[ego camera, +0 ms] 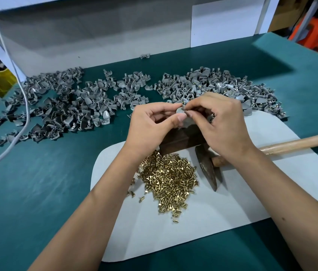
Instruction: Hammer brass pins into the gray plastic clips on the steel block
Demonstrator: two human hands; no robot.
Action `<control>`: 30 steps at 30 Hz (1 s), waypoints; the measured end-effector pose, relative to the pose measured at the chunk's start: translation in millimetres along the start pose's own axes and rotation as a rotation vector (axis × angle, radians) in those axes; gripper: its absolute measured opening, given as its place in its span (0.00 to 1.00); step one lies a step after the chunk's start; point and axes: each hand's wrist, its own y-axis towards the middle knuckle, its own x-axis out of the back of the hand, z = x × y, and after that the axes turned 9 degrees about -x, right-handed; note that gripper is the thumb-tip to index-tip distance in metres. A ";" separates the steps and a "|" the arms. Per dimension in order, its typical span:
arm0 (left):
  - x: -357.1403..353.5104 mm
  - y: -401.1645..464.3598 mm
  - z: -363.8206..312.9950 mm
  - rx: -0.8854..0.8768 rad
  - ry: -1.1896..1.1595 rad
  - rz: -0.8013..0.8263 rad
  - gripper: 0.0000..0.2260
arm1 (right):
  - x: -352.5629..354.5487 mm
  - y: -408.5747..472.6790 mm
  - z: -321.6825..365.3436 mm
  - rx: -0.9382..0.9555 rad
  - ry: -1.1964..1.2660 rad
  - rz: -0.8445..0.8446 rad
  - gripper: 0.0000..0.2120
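Clip (181, 112): pinched by my left hand (150, 124) and right hand (218, 122) fingers above block (179, 140); pins (170, 178), hammer (209, 169) below.

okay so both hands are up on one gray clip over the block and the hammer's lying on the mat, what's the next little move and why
Probably finish seating the pin, then lower the clip onto the steel block. The left hand and right hand both pinch the clip above the block, and a brass pin seems to sit at the right fingertips. The hammer lies untouched on the white mat.
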 end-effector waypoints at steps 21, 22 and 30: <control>3.5 0.3 0.4 0.023 -0.096 -0.004 0.15 | -1.6 -3.1 9.2 -0.128 0.027 0.073 0.01; 2.8 0.1 0.5 0.028 -0.097 -0.006 0.14 | -2.2 -3.6 9.1 -0.130 0.023 0.068 0.01; -1.8 -1.4 0.4 0.028 -0.046 -0.018 0.14 | -5.1 -4.2 8.8 -0.159 0.009 0.041 0.02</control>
